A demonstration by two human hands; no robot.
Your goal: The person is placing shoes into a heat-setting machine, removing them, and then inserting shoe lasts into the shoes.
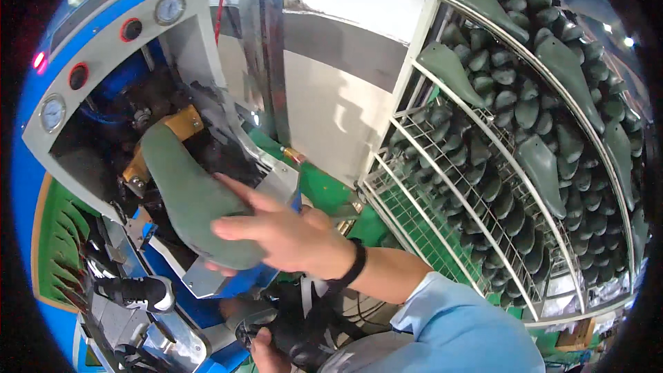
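Observation:
My right hand point(283, 231) is wrapped round the wide end of a dark green shoe last point(186, 197), fingers on its far side and underneath. The last is tilted, its narrow end reaching up in front of the brass-coloured block point(183, 124) of a blue and grey machine; whether they touch I cannot tell. Lower down, my left hand point(268, 354) grips a black shoe point(297, 335), thumb on top; a grey-green part shows at one end of it. Most of the left fingers are hidden behind the shoe.
The blue and grey machine point(103, 34) has gauges and red-ringed knobs. A black and white shoe point(135, 292) lies on its lower ledge, near a green panel point(62, 249) with several dark strips. At right, a white wire rack point(476, 262) holds many green lasts.

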